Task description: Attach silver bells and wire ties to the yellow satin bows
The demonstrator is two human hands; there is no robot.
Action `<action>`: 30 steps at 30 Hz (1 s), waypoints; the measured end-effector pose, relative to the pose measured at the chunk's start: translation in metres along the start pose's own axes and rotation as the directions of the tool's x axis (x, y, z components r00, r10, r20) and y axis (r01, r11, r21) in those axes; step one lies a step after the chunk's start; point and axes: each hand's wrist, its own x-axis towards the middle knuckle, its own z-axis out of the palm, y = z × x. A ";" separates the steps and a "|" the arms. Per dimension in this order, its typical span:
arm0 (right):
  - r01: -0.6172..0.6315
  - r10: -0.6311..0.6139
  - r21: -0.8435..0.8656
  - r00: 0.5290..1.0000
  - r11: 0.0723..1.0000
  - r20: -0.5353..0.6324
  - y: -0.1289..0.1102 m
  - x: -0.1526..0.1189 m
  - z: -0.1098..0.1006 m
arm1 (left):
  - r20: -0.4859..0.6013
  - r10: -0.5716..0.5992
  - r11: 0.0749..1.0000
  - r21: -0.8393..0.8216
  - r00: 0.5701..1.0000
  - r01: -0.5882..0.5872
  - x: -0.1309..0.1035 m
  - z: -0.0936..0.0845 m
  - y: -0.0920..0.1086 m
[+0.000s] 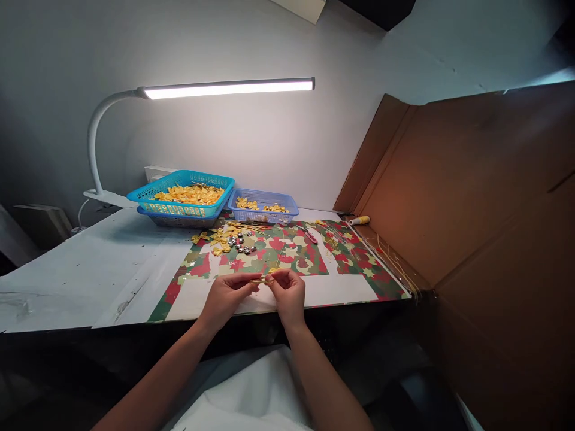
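At the table's front edge, my left hand (pixel 226 297) and my right hand (pixel 287 294) meet, thumbs and forefingers pinched. Between the fingertips runs a thin gold cord (pixel 261 280), held by both hands. A small yellow piece (pixel 273 270), perhaps a bow, shows just past my right fingertips, and a fine strand rises from there over the mat. Beyond my left hand lie several silver bells (pixel 246 250) beside a loose heap of yellow ribbon bows (pixel 220 238). My fingers partly hide what they hold.
A turquoise basket (pixel 179 208) full of yellow bows sits stacked on a blue one at the back left. Beside it is a periwinkle basket (pixel 265 214). Red-handled snips (pixel 309 237) lie on the camouflage-patterned mat (pixel 296 263). A cardboard panel (pixel 449 173) walls the right side; a lamp (pixel 229 88) hangs above.
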 end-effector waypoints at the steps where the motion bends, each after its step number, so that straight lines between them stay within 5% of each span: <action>1: -0.001 0.001 0.007 1.000 1.000 0.001 0.000 0.000 0.000 | 0.003 0.001 1.000 -0.005 1.000 -0.001 0.000 0.000 0.000; 15: 0.053 -0.053 0.005 0.996 0.999 0.068 0.001 -0.007 -0.003 | 0.040 0.053 0.999 0.004 0.998 -0.053 -0.002 0.002 0.001; 21: 0.164 -0.135 -0.164 0.975 0.973 0.175 -0.001 -0.012 -0.007 | 0.054 0.068 0.997 0.018 0.996 -0.069 -0.002 0.001 -0.001; 30: 0.186 -0.159 -0.198 0.977 0.962 0.143 -0.002 -0.012 -0.007 | 0.084 0.072 0.997 0.012 0.994 -0.074 -0.004 0.002 -0.001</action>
